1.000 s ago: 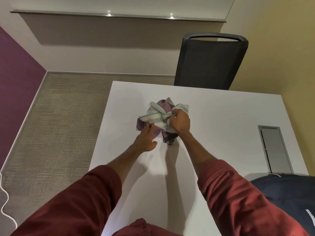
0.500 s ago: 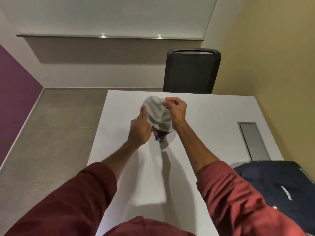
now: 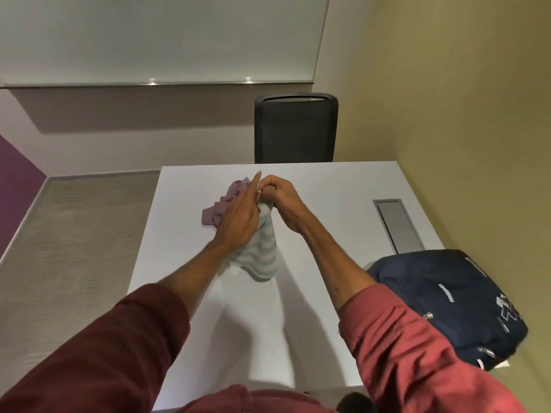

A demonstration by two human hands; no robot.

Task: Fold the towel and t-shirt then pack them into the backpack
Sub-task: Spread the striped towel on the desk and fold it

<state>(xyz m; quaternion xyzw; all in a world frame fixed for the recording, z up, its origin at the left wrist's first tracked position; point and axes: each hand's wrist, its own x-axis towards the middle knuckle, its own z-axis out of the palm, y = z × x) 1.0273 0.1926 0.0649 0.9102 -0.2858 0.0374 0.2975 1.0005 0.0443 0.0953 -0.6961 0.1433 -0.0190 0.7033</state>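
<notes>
A white towel with pale green stripes (image 3: 262,251) hangs bunched above the white table (image 3: 328,186). My right hand (image 3: 278,193) pinches its top edge with curled fingers. My left hand (image 3: 240,217) lies against the towel's left side, index finger pointing up; whether it grips the cloth is hidden. A crumpled mauve t-shirt (image 3: 222,205) lies on the table behind my left hand. The dark blue backpack (image 3: 453,299) rests on the table's right front corner.
A black mesh chair (image 3: 295,129) stands at the table's far edge. A grey cable hatch (image 3: 398,225) is set into the tabletop on the right, just beyond the backpack. Carpet floor lies to the left, a yellow wall to the right.
The towel has been lifted off the t-shirt and now hangs between my hands. Both hands rose and came together. The t-shirt stays on the table.
</notes>
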